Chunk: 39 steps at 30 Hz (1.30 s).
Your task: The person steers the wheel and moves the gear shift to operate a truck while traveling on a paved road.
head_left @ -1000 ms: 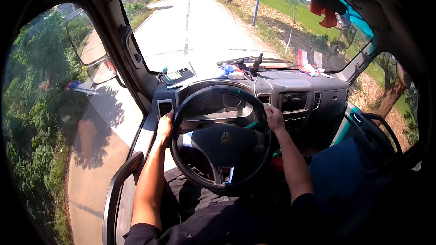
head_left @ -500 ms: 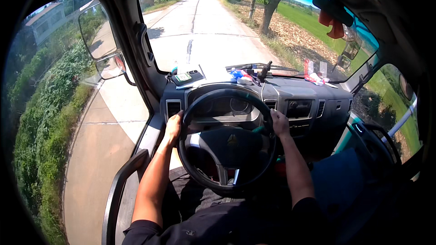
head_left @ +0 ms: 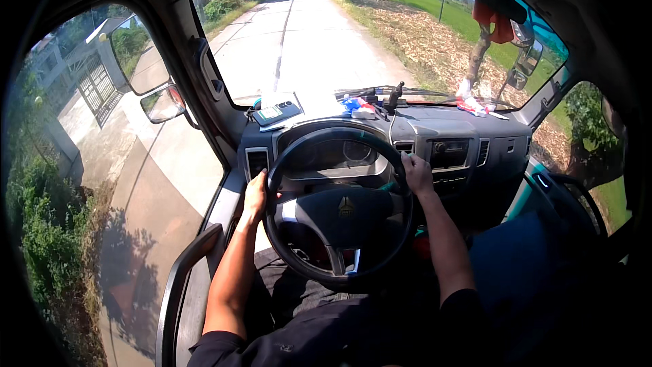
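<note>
A black steering wheel [head_left: 312, 277] with a dark hub and silver-trimmed spokes is in front of me. My left hand [head_left: 256, 195] is closed around the left side of its rim, a little above the spoke. On the upper right of the rim, my right hand [head_left: 417, 174] is wrapped in a grip. Behind the wheel sits the shaded instrument cluster [head_left: 356, 151]. An air vent [head_left: 257, 160] lies just beyond my left hand, and another vent [head_left: 404, 147] is close to my right.
On the dashboard lie a phone [head_left: 277, 113], papers [head_left: 314, 107], a blue-and-red bundle [head_left: 358, 105] and a red-and-white packet [head_left: 471, 105]. Through the windshield runs a pale road [head_left: 302, 47], with stubble and trees alongside. A wing mirror [head_left: 163, 103] and barred gate [head_left: 100, 88] show at left.
The roadside has slid backward past the cab; a gate now shows at left, and the near right tree has moved toward the windshield's right side. Both hands keep their hold on the wheel.
</note>
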Tool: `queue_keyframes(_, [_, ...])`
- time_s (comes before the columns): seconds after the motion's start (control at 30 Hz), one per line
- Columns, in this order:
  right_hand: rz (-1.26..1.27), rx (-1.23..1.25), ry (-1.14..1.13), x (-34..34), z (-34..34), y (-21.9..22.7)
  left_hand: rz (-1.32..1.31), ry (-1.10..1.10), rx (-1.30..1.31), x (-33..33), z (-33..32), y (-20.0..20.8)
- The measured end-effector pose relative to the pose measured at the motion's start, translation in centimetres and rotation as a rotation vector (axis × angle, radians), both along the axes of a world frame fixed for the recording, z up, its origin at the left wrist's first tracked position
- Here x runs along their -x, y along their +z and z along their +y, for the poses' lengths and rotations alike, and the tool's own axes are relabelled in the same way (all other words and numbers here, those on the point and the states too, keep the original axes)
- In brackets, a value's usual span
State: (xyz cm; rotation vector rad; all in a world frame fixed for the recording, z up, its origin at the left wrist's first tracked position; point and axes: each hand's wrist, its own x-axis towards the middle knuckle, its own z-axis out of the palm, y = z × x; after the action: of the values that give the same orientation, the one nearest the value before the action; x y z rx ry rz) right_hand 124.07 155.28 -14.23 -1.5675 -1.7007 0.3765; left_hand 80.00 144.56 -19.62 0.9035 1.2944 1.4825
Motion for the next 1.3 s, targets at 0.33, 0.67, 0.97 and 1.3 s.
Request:
queue_keyframes(0.33, [0.108,0.058,0.028,-1.1,-0.7,-1.2,0.502,0.130,-0.007,0.8,1.8,-0.2])
queue_keyframes(0.67, [0.597,0.320,0.122,-2.1,-5.2,-3.4,1.022,0.153,0.141,-1.3,4.9,7.3])
queue_keyframes(0.97, [0.689,0.319,0.062,-1.9,-6.7,-3.7,0.947,0.067,0.135,-0.7,6.9,7.6])
queue_keyframes(1.3, [0.661,0.334,0.039,-2.1,-7.3,-3.1,1.042,0.034,0.185,-1.5,7.0,8.2])
